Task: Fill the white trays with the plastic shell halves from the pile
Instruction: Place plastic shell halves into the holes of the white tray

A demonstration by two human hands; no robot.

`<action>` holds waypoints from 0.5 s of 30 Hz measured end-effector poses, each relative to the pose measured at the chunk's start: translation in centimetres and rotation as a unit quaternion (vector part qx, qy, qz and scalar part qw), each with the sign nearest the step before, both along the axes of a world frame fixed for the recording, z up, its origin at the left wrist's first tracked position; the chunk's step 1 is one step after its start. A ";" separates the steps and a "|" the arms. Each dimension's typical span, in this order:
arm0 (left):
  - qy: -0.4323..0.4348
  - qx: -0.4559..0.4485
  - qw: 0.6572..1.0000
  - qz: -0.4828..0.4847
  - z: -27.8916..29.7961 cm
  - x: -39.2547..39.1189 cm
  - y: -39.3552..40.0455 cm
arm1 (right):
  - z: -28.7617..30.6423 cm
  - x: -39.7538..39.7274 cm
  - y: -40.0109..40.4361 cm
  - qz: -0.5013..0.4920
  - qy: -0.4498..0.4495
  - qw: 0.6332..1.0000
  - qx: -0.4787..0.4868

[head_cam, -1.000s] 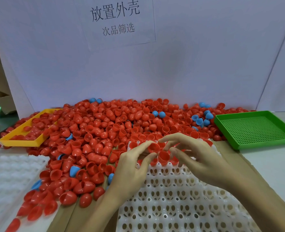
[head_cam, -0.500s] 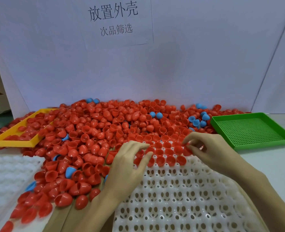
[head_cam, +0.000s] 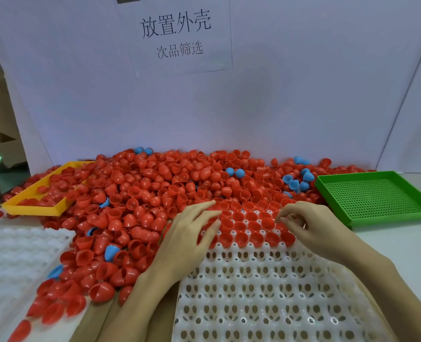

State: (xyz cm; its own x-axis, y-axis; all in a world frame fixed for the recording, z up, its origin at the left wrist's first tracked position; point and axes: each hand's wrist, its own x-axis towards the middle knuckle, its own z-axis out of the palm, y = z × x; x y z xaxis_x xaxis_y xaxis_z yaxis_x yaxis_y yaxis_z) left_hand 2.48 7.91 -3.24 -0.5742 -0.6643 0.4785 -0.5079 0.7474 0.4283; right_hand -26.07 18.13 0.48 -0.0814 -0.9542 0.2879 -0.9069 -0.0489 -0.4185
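Huge pile (head_cam: 155, 193) of plastic shell halves heaped along the back of the tabletop, mostly red with a few blue ones mixed in, lying every which way. White tray (head_cam: 266, 292) sits at the front edge, right of centre, its far rows filled with red halves open side up. A second white tray (head_cam: 14, 255) lies at the front left.

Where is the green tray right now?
The green tray sits on the right of the head view, on the table beside the right edge of the red shell pile, just beyond the right hand.
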 end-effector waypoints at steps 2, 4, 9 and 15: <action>-0.014 -0.009 0.999 -0.040 -0.1 -0.3 0.3 | 0.0 0.3 0.0 0.006 -0.006 1.000 0.007; -0.028 -0.012 0.997 -0.064 -0.3 -0.3 0.4 | 0.0 0.5 0.0 0.013 -0.009 1.000 0.009; -0.040 -0.018 0.997 -0.069 -0.3 -0.1 0.3 | 0.1 0.8 0.1 0.023 -0.014 1.000 0.008; -0.015 -0.056 0.994 -0.093 0.3 0.0 1.0 | 0.5 1.5 0.4 0.045 -0.060 0.997 -0.008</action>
